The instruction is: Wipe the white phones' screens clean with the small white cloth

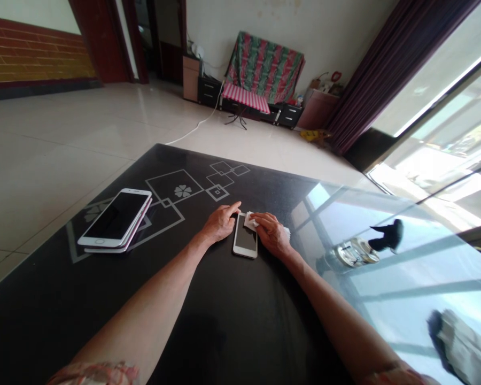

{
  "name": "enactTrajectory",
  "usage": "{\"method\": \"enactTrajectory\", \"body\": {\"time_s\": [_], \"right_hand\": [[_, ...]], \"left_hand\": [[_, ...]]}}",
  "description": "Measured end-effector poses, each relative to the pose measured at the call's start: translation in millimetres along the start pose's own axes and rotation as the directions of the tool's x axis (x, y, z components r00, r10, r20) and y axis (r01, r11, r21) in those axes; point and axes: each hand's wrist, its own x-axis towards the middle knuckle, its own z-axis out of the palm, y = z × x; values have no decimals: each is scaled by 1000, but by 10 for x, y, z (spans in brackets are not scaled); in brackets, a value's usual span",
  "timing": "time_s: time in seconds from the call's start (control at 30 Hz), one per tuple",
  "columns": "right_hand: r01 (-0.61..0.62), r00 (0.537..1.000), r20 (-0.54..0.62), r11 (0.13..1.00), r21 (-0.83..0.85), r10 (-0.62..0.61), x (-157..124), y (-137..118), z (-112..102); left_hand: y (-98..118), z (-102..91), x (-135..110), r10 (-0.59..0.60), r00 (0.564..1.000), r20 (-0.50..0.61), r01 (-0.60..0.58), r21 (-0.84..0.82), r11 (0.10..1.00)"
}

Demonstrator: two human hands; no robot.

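Note:
A white smartphone (pixel 245 249) with a dark screen lies face up on the glossy black table (pixel 240 321). At its upper left edge is my left hand (pixel 219 223), fingers curled against the side and the index finger reaching to the top corner, holding the phone. My right hand (pixel 273 235) presses a folded white tissue (pixel 250 220) onto the upper right of the screen. Part of the tissue is hidden under the fingers, and some sticks out past the knuckles.
Stacked phones (pixel 116 219) lie on the table at left. A clear spray bottle (pixel 355 253) with a black nozzle lies at right, above a blurred whitish bundle (pixel 463 342). Beyond the table are a striped-top small table (pixel 246 97) and a cloth-covered object (pixel 266 67).

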Motion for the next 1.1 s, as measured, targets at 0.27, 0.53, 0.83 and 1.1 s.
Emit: {"method": "enactTrajectory", "body": {"time_s": [0.27,0.53,0.83,1.1], "right_hand": [[40,999,-10,999,-12,-41,-62,-151,0],[210,969,123,976,59,-216,-206,-538,-9],[5,999,44,992,-129,1,-97,-239,-6],[22,992,125,979,-205,3,-21,-238,-20]], "left_hand": [[8,0,2,-17,1000,-1,17,-6,1000],[19,-10,5,-24,1000,-10,24,-11,1000],[25,-15,0,-14,1000,-19,14,-1,1000],[21,-17,15,-18,1000,-20,18,10,1000]]}}
